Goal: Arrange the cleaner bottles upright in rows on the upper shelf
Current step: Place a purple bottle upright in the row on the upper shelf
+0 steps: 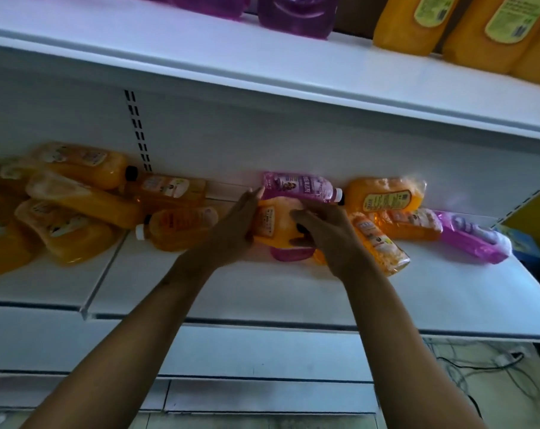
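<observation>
Both hands are on one orange bottle (276,222) lying in the middle of the lower shelf (262,289). The left hand (236,226) cups its left side, its fingers (256,193) reaching up toward the purple bottle (299,187) lying just behind. The right hand (321,230) wraps the other side, fingers curled over the orange body. Another purple one (290,253) peeks out from underneath.

To the left, a heap of orange bottles (77,205) on their sides; to the right, more orange ones (383,196) and a purple bottle (473,236) near the shelf end. On the upper shelf (200,57), purple bottles (296,13) and orange bottles (417,23) already stand.

The pick-up looks to be the step in hand. Best to lift straight up so the neighbours touching it don't roll, then turn it cap-up on the way. Set the base flat beside the standing orange row, label outward, and let go only once it sits steady.
</observation>
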### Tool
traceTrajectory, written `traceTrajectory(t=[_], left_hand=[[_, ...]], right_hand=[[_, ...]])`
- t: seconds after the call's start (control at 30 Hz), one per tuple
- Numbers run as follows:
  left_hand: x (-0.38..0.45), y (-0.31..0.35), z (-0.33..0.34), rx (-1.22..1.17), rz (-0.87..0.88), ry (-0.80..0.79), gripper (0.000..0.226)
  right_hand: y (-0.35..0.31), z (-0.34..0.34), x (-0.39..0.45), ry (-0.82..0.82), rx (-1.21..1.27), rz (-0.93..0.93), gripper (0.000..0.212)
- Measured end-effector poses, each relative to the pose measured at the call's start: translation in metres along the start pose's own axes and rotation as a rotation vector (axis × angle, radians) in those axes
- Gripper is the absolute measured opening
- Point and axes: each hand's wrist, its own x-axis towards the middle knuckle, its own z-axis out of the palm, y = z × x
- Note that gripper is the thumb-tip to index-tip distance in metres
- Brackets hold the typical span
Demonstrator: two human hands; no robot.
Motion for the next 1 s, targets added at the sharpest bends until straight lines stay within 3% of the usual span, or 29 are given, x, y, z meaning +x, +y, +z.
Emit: traceTrajectory(t=[0.13,0.23,0.3,0.43,0.53,0.63,0.73,0.9,1.0], left_hand=[[-0.018,0.025,0.015,0.068,0.194,0.066,0.108],[-0.016,0.038,0.025,0.144,0.239,0.263,0.106],[-0.013,0.041,0.029,0.109,0.244,0.280,0.099],[-0.014,0.055,0.018,-0.235,0.205,0.119,0.088],[-0.017,0.069,0.008,-0.475,0.077,-0.008,0.064],[-0.023,0.073,0.001,-0.663,0.005,-0.129,0.045],[-0.032,0.078,-0.008,-0.851,-0.056,-0.253,0.054],[-0.045,0.096,-0.014,-0.982,-0.087,-0.371,0.042],[-0.051,0.116,-0.015,-1.021,-0.036,-0.392,0.082]], right_hand=[[-0.004,-0.022,-0.016,0.141,0.114,0.108,0.027],[-0.009,-0.028,-0.028,0.221,0.152,0.135,0.026],[-0.013,-0.026,-0.036,0.283,0.081,0.142,0.030],[-0.016,-0.031,-0.058,0.235,-0.020,0.035,0.039],[-0.016,-0.035,-0.069,0.105,-0.194,-0.115,0.047],[-0.014,-0.037,-0.069,0.081,-0.275,-0.201,0.056],[-0.011,-0.041,-0.073,0.091,-0.292,-0.255,0.061],[-0.018,-0.047,-0.086,0.094,-0.306,-0.308,0.071],[-0.019,-0.056,-0.098,0.077,-0.299,-0.349,0.074]])
